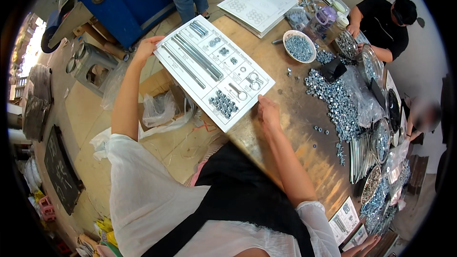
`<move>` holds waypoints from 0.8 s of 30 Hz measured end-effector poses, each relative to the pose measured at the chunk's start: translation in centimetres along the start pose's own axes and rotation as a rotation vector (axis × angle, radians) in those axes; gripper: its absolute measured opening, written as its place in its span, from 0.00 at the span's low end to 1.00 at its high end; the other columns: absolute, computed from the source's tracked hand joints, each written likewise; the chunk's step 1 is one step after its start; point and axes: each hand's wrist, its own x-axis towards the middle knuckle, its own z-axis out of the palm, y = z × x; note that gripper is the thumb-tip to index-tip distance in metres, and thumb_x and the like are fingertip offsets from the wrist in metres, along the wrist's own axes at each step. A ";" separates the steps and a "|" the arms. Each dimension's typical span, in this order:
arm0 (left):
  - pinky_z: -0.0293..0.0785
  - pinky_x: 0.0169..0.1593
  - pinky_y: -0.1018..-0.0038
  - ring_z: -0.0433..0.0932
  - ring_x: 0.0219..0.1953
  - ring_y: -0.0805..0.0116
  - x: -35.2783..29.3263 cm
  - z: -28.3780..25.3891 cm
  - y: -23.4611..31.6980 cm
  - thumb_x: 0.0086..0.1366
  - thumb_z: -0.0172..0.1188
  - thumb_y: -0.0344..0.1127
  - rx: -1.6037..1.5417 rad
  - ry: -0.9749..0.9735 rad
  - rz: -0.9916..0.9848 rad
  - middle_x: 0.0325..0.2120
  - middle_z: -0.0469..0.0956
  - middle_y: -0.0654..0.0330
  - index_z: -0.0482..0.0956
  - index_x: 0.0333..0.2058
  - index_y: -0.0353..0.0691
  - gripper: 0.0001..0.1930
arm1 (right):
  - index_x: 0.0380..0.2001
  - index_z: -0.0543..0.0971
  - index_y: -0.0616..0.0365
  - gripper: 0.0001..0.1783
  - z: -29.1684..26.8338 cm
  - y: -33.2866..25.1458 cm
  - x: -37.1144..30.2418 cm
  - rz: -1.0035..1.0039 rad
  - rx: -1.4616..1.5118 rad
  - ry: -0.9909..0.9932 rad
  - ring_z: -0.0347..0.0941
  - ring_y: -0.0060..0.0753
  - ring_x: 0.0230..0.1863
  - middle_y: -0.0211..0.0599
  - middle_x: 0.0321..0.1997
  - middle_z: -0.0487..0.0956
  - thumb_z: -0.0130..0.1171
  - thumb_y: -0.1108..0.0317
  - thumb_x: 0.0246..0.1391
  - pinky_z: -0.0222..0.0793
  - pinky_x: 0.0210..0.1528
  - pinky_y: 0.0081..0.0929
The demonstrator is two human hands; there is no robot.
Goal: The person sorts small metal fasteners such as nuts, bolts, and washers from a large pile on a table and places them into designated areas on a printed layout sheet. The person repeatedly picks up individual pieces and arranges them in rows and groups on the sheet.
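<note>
Both my hands hold a white printed card (193, 78) tilted over the table's near left edge. Grey metal hardware lies on its boxed-off sections: long rods, bolts, a cluster of nuts, an eye bolt and ring-shaped clamps. My left hand (148, 48) grips the card's far left edge, its fingers partly hidden behind it. At the near right edge, my right hand (269, 112) has its fingertips on the card's corner. Right of the card, loose nuts (331, 97) lie heaped on the wooden table (281, 81).
A stack of similar cards (259, 4) sits at the table's far end. Beside it stands a white bowl (300, 46) of small hardware. Metal rods (360, 157) and plastic bags lie along the right. Co-workers sit across the table, one in black (385, 28). A cardboard box (162, 95) stands below left.
</note>
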 end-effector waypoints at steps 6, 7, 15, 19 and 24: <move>0.74 0.39 0.78 0.81 0.36 0.72 2.2 -1.8 -4.2 0.55 0.51 0.19 0.065 0.103 0.150 0.39 0.85 0.58 0.84 0.48 0.32 0.22 | 0.35 0.82 0.56 0.14 -2.0 0.1 -0.3 0.027 -0.040 -0.113 0.50 0.12 0.16 0.14 0.16 0.59 0.55 0.58 0.68 0.42 0.19 0.17; 0.74 0.38 0.78 0.81 0.36 0.72 2.1 -1.9 -4.5 0.56 0.51 0.20 0.031 0.113 0.142 0.38 0.85 0.58 0.84 0.47 0.32 0.21 | 0.38 0.82 0.56 0.14 -2.8 -0.3 -1.1 0.010 -0.044 -0.140 0.49 0.12 0.16 0.14 0.16 0.59 0.54 0.59 0.68 0.42 0.18 0.17; 0.74 0.43 0.76 0.80 0.37 0.69 -0.6 -2.8 -4.2 0.61 0.52 0.23 0.351 0.399 0.414 0.36 0.84 0.60 0.85 0.46 0.38 0.17 | 0.58 0.72 0.65 0.19 -18.7 -1.2 -10.7 -0.090 0.306 0.216 0.48 0.13 0.19 0.17 0.22 0.56 0.42 0.75 0.67 0.43 0.19 0.14; 0.74 0.45 0.76 0.79 0.39 0.69 -4.0 1.0 -0.3 0.63 0.51 0.20 0.356 0.494 0.584 0.39 0.82 0.61 0.84 0.44 0.38 0.15 | 0.58 0.75 0.61 0.21 -33.3 1.4 -19.4 -0.360 0.302 0.578 0.47 0.09 0.18 0.15 0.20 0.53 0.50 0.61 0.68 0.41 0.17 0.13; 0.72 0.43 0.80 0.77 0.38 0.73 -10.1 9.4 8.7 0.65 0.51 0.18 0.195 0.257 0.688 0.40 0.79 0.61 0.82 0.41 0.35 0.12 | 0.52 0.80 0.61 0.21 -56.8 13.5 -37.9 -0.361 -0.933 1.707 0.75 0.46 0.54 0.47 0.52 0.81 0.40 0.67 0.67 0.68 0.58 0.38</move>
